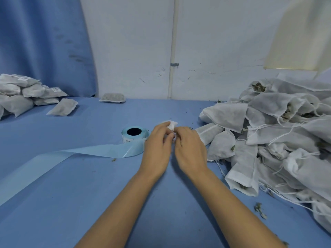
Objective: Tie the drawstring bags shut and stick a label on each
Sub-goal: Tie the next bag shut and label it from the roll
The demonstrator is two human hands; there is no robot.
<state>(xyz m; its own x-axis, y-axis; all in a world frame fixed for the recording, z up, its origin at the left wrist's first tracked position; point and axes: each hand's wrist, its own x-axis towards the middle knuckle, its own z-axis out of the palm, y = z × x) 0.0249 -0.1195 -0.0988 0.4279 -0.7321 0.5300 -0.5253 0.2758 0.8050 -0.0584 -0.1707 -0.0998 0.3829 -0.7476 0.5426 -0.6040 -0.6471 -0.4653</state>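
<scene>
Here we hold the bag [171, 124] over the middle of the table [89, 194], its white end poking past our fingertips toward the far edge and the rest hidden. Our left hand [157, 145] and right hand [189, 147] curl in and pinch it from either side. The label roll [134, 133] lies just beside the left hand, so we judge that hand nearer for the sticker.

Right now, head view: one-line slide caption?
Left hand and right hand pinch a white bag; label roll beside them, open bags piled right, labelled bags far left.
</scene>
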